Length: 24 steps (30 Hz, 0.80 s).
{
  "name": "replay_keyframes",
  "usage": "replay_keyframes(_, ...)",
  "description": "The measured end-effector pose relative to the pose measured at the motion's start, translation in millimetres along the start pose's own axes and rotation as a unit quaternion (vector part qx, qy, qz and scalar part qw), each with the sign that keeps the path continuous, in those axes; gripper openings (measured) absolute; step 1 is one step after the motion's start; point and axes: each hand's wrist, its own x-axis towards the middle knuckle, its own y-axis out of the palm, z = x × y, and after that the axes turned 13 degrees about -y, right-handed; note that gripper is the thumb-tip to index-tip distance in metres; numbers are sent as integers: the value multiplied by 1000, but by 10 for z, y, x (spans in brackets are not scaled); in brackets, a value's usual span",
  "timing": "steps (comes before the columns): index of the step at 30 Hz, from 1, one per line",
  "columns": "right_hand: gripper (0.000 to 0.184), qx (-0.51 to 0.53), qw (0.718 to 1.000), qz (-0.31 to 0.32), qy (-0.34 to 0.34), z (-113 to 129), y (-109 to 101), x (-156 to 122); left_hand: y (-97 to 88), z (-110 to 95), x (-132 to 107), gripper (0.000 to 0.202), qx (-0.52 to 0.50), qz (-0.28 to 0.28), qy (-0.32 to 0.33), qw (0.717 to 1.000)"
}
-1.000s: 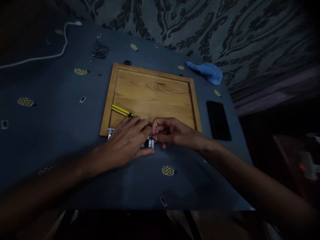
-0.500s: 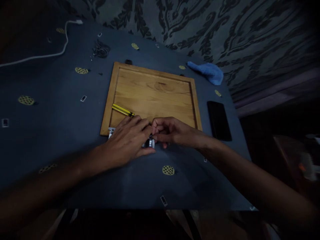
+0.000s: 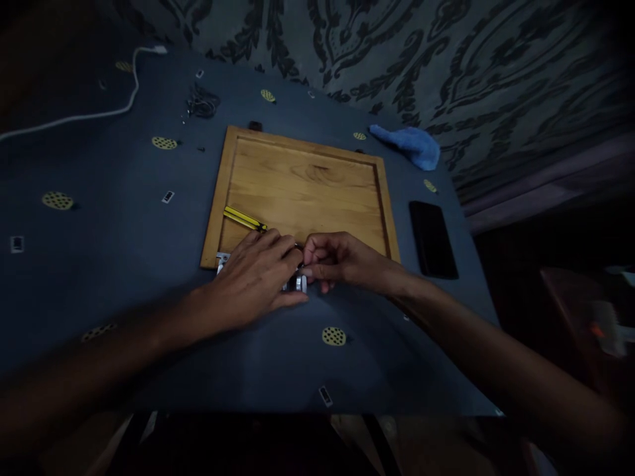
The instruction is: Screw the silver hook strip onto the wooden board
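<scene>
A wooden panel with a raised frame (image 3: 303, 145) lies flat on the table. My left hand (image 3: 260, 271) rests palm down over a shiny metal fitting (image 3: 300, 284) at the panel's near edge, its fingers curled over and the thumb along the near side. One end of the fitting pokes out left of the hand; the middle is covered. Close against those fingertips, my right hand (image 3: 330, 259) is closed in a pinch at the fitting's right end. Whatever sits between its fingertips is too small to make out. A yellow-and-black screwdriver (image 3: 244, 218) lies on the panel beyond my left hand.
Right of the panel lies a black phone-like slab (image 3: 432, 239), with a blue cloth (image 3: 414, 147) behind it. A white cable (image 3: 106, 114) and a dark tangled bundle (image 3: 202, 102) are at the back left. The patterned blue tablecloth (image 3: 124, 244) covers the table.
The view has shifted very slightly. Both hands stay at the metal fitting, with only a tiny movement of the right fingers.
</scene>
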Motion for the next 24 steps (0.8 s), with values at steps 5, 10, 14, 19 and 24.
replay_keyframes(5, 34, -30, 994, -79, -63, -36, 94, -182, -26, -17, 16, 42, 11, 20, -10, 1000)
replay_keyframes(10, 12, -295, 902, -219, -227, -195, 291, -458, -57, -21, 27, 40, 16, 32, -9, 999)
replay_keyframes(14, 18, -422, 816, -167, -359, -384, 358, -579, -43, -27, 26, 38, 6, 28, -19, 999)
replay_keyframes(19, 38, -480, 775, -138, -388, -529, 354, -591, -43, -36, 29, 38, -2, 37, -23, 999)
replay_keyframes(24, 33, -499, 757, -121, -405, -567, 345, -548, -56, -33, 22, 40, -2, 28, -16, 999)
